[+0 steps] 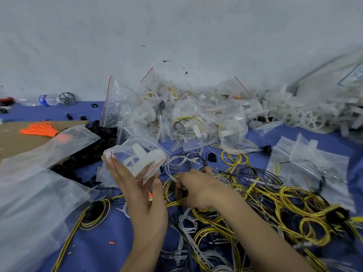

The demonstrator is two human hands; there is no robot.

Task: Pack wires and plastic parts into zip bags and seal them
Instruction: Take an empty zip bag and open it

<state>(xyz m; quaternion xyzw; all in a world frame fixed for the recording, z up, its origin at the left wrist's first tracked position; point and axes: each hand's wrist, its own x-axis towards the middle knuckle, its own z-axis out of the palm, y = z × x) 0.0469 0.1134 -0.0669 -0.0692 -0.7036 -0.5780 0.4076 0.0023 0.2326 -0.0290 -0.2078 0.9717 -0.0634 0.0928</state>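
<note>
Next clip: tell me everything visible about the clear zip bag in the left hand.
The clear plastic zip bag with a red strip is crumpled, mouth open, white plastic parts inside. The left hand pinches it, fingers behind, thumb in front, raised above the yellow-and-black wires on the blue cloth.

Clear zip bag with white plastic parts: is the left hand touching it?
Touching. The head view shows the left hand holding the clear zip bag of white plastic parts, fingers along one side and thumb on its lower edge.
</note>
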